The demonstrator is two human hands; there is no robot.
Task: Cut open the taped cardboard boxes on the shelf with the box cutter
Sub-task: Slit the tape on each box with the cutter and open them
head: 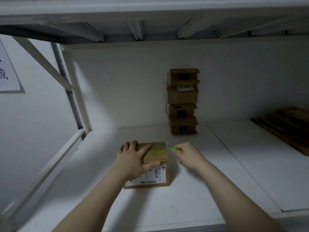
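Right grip (187, 156) closed around a green box cutter (174, 149) just right of the taped box (158, 153) on the shelf (200, 181); left grip (132, 158), spread flat, presses the box's top. A stack of boxes (183, 101) stands behind it.

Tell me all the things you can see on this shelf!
shelf: one, white, under everything
taped box: one, brown, front of the shelf
stacked boxes: four, brown, against the back wall
box cutter: one, green, just right of the taped box
flat cardboard: a pile, brown, far right
paper sign: one, white, left wall
left hand: one, pressing on the taped box
right hand: one, gripping the box cutter
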